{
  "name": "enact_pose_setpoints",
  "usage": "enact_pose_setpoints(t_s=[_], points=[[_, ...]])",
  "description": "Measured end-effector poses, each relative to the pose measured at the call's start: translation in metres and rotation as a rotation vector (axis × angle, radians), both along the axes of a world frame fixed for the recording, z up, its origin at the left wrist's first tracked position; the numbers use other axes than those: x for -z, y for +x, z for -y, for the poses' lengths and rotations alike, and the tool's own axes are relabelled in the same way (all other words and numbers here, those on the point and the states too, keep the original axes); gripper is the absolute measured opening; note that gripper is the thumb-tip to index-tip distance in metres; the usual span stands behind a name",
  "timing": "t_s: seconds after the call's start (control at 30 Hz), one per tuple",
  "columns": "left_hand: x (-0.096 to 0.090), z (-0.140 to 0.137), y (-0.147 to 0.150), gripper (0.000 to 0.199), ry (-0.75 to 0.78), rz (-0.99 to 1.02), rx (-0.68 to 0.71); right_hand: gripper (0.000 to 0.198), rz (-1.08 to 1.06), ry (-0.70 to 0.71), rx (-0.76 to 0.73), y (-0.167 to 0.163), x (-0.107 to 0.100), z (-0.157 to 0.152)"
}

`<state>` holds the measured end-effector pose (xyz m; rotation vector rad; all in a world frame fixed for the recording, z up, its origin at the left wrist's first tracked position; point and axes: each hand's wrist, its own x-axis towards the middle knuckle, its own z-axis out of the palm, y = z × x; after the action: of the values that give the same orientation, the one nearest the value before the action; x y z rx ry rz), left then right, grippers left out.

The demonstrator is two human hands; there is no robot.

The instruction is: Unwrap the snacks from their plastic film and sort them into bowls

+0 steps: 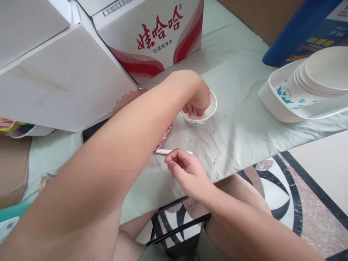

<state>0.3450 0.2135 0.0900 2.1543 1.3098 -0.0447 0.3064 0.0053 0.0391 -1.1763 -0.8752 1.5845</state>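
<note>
My left hand (198,101) reaches down into a small white paper bowl (211,110), its fingers bent together inside the rim. Something pale and shiny shows at the fingertips, too small to make out. Close to the table's front edge, my right hand (189,172) is loosely curled, thumb and index fingertips together with nothing visible between them. Just behind its fingers lies a slim white handle (162,151), whose left end is hidden by my left arm. A pink glass plate (129,98) with a wavy gold rim is mostly covered by that same arm.
A white carton with red lettering (187,36) and a plain white box (67,79) stand at the back and left. On the right, a white tub (274,101) holds stacked paper bowls (301,85). Behind it is a blue package (293,40). Pale cloth (231,141) covers the table.
</note>
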Motion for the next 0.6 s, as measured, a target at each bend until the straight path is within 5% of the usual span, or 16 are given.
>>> enact_pose_setpoints(t_s=[0.1, 0.23, 0.37, 0.43, 0.5, 0.6], points=[[0.003, 0.013, 0.007, 0.018, -0.084, -0.498, 0.232, 0.011, -0.014, 0.015, 0.003, -0.007, 0.004, 0.000], [0.003, 0.026, 0.012, 0.022, -0.009, -0.532, 0.283, 0.009, -0.022, 0.070, 0.014, -0.018, 0.008, 0.001], [-0.027, 0.032, -0.004, 0.014, 0.029, -0.531, 0.298, 0.007, 0.023, 0.108, 0.017, -0.028, 0.008, 0.001], [-0.053, 0.044, -0.033, 0.013, 0.148, -0.312, 0.291, 0.007, 0.050, 0.117, 0.001, -0.032, 0.007, 0.002], [-0.073, 0.065, -0.078, 0.016, 0.308, 0.119, 0.242, 0.008, 0.076, 0.128, -0.025, -0.036, 0.007, 0.003], [-0.073, 0.113, -0.163, 0.029, 0.418, 0.589, 0.042, 0.010, 0.156, 0.168, -0.068, -0.043, 0.007, 0.009]])
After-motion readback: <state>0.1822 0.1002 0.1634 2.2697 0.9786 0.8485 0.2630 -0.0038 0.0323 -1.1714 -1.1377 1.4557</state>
